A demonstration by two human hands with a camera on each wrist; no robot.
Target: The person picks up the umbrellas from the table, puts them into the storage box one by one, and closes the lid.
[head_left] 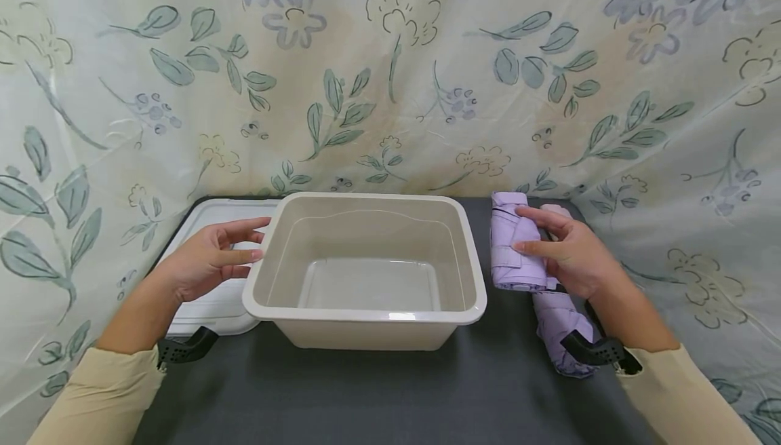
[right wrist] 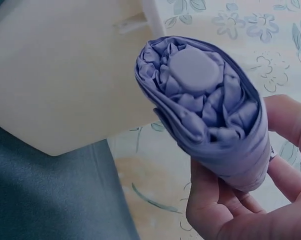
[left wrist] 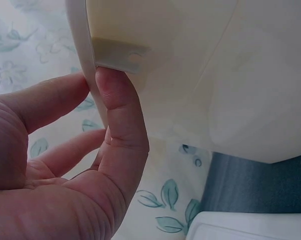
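Observation:
A beige plastic bin [head_left: 366, 315] stands empty in the middle of the dark table. My left hand [head_left: 253, 238] is at its left rim. In the left wrist view the rim [left wrist: 80, 45] sits between thumb and forefinger of that hand [left wrist: 93, 82], the thumb tucked under the lip. My right hand [head_left: 549, 241] grips a folded lilac umbrella [head_left: 512, 248] just right of the bin. The right wrist view shows the umbrella's rolled end [right wrist: 200, 85] facing the camera, with the right hand [right wrist: 250, 165] wrapped round it from below.
A white lid [head_left: 207, 218] lies flat on the table left of the bin, under my left hand. A second lilac fabric piece [head_left: 558, 323] lies beneath my right wrist. Floral cloth [head_left: 390, 79] hangs behind and drapes both sides of the dark table [head_left: 378, 391].

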